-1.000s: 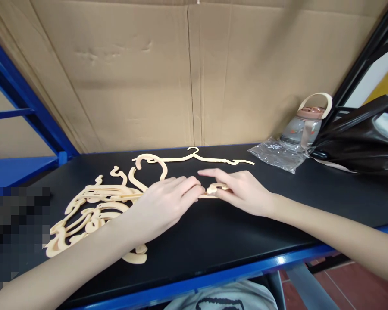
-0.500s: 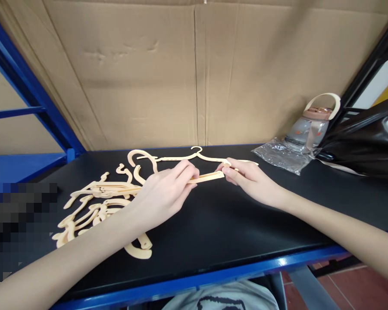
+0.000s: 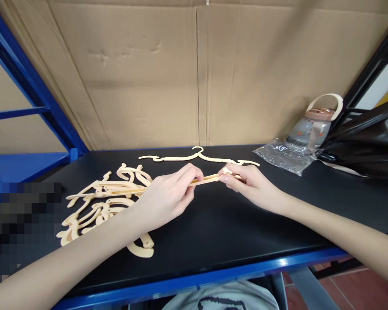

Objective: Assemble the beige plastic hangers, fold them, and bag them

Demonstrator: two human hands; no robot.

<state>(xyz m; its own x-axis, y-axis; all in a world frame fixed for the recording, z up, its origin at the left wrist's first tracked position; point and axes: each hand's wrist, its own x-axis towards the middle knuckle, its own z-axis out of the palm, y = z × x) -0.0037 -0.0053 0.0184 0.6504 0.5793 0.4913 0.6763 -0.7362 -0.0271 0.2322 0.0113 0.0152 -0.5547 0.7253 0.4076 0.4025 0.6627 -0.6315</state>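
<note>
My left hand [image 3: 168,198] pinches a thin cream plastic hanger arm [image 3: 204,180] just above the black tabletop [image 3: 233,224]. My right hand [image 3: 250,185] pinches the arm's right end, where a small cream piece shows between the fingertips. To the left lies a heap of cream hanger parts [image 3: 100,202], with a loose hook piece [image 3: 140,248] in front of my left forearm. A whole flat cream hanger [image 3: 198,157] lies behind both hands.
Cardboard sheets [image 3: 194,73] form the back wall. At right stand a clear water jug with a pink lid [image 3: 310,125], a crumpled clear plastic bag [image 3: 281,155] and a black bag [image 3: 365,142]. Blue shelf rails [image 3: 29,86] run along the left and the front edge.
The hands have drawn apart along the hanger arm and lifted it slightly. A hooked part that stood up behind my left hand has gone down into the heap.
</note>
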